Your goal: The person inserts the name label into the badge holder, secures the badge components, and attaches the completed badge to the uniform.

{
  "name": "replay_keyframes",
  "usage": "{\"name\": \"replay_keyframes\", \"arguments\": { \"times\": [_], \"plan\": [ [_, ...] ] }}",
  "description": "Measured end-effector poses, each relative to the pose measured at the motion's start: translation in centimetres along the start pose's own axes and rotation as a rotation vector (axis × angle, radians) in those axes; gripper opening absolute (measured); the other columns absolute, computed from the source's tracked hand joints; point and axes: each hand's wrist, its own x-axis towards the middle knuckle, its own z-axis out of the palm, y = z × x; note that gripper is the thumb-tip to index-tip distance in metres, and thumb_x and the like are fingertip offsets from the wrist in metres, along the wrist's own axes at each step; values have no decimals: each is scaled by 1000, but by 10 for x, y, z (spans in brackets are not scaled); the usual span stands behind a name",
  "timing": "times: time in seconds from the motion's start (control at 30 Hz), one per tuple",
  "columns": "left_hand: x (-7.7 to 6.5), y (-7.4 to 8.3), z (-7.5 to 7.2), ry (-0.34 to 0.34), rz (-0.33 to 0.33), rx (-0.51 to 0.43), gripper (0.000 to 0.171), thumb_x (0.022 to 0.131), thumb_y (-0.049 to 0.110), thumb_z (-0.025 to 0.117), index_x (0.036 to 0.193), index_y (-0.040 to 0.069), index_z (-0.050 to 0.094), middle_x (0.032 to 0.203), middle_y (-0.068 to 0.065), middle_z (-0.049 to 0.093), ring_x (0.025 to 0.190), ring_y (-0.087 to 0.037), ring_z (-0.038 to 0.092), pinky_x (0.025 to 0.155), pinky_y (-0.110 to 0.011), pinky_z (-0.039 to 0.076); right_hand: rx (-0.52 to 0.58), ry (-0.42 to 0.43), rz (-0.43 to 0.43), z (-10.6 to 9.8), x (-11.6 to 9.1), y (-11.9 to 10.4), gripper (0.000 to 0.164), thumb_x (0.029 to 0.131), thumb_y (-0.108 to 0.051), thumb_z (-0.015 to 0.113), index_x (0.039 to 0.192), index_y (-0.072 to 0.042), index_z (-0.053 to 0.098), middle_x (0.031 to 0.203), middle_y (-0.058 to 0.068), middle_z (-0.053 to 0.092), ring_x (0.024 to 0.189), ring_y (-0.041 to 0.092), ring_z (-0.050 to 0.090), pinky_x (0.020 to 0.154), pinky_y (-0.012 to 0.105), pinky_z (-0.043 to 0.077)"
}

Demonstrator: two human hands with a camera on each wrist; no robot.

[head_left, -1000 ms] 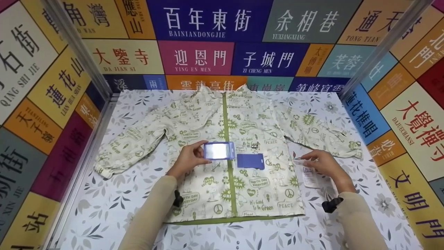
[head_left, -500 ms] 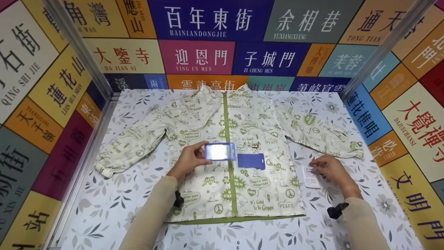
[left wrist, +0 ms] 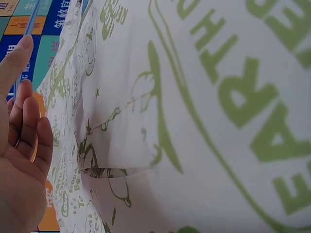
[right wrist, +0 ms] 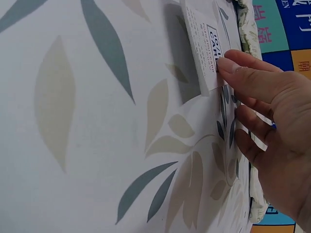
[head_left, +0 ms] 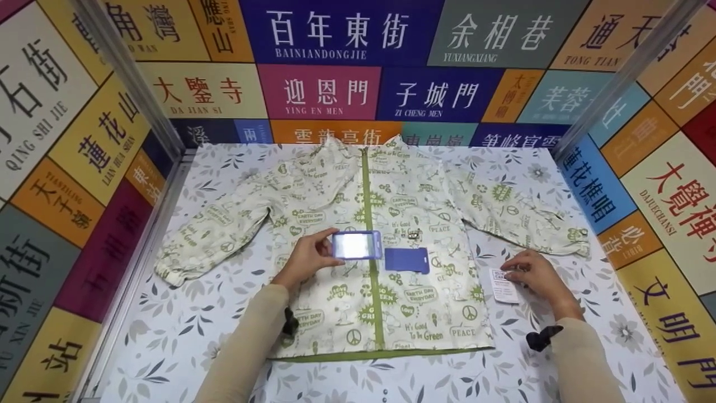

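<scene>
My left hand point(head_left: 306, 257) pinches a purple card holder point(head_left: 377, 245) with a bright, glaring window between thumb and fingers, above the jacket's front. In the left wrist view only a thin blue edge point(left wrist: 32, 22) of it shows past the thumb. Beside it, a flat purple panel point(head_left: 407, 261) lies on the jacket. Off the jacket's right side, my right hand point(head_left: 534, 275) pinches a white printed card point(head_left: 505, 287) by its upper right corner. The right wrist view has the card point(right wrist: 201, 51) tilted over the tablecloth with a shadow under it, the thumb point(right wrist: 231, 65) on its face.
A cream jacket point(head_left: 330, 313) with green print lies spread out, sleeves to both sides. A small metallic piece point(head_left: 414, 235) sits above the purple panel. The leaf-patterned tablecloth point(head_left: 184, 347) runs back to walls point(head_left: 321, 92) covered in colourful signs.
My right hand has moved slightly right from beside the jacket edge to the white card and now pinches it. The left hand keeps holding the card holder in nearly the same place.
</scene>
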Motion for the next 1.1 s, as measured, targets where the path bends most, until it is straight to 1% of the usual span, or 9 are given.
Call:
{"name": "replay_keyframes", "arguments": {
  "times": [0.13,0.27,0.37,0.6,0.73,0.83,0.9,0.97,1.1],
  "plan": [
    [0,-1,0,-6,2,12,81,68,16,90,140,7,55,87,-3,65,76,-13,56,69,-21,51,5,-25,8,-1,-1,1,17,90,-16,73,106,-12,76,112,11,57,95,18,51,80,25,42],
    [-1,-2,0,-17,10,21,80,70,18,90,141,6,54,87,-2,65,75,-12,57,67,-21,51,47,-44,37,-2,-3,-1,18,90,-17,73,106,-10,74,115,13,56,94,18,50,76,23,44],
    [-1,-2,0,-18,19,19,79,71,17,89,141,5,54,86,-3,65,73,-12,57,66,-21,51,100,-54,67,-3,-4,-5,18,90,-14,72,106,-7,73,114,14,55,92,19,49,71,23,47],
    [-1,-2,1,-14,26,10,80,70,17,90,140,5,54,86,-3,65,73,-11,57,66,-21,52,155,-90,94,-4,-1,-11,18,89,-5,70,106,0,67,116,19,50,91,21,47,66,24,48],
    [-1,-3,0,-13,23,2,80,70,18,90,140,5,55,85,-3,66,73,-12,58,67,-21,52,210,-102,125,-3,0,-11,17,90,-2,68,106,1,64,115,18,49,86,20,48,64,27,48],
    [-1,-4,0,-13,20,-9,80,69,18,90,140,5,55,85,-3,66,74,-13,58,67,-22,53,248,-119,150,-2,0,-10,17,91,-2,66,107,0,62,112,19,54,80,18,50,63,29,48],
    [-1,-4,0,-16,19,-16,81,68,18,90,140,5,54,86,-4,66,74,-14,58,67,-22,53,258,-125,162,-2,0,-10,18,92,-3,65,110,-1,62,111,20,57,78,16,52,64,29,48],
    [-1,-3,0,-19,17,-22,82,68,18,90,141,5,54,87,-5,66,75,-15,58,68,-22,53,242,-122,161,-1,-1,-9,22,93,-5,66,114,-1,62,112,21,60,79,14,54,64,28,49],
    [-1,-2,0,-20,17,-20,83,68,18,90,141,6,53,87,-5,66,75,-16,58,68,-22,52,207,-107,164,-1,-3,-9,27,93,-8,67,118,-1,62,120,21,59,85,11,55,66,27,50]
  ]
}}
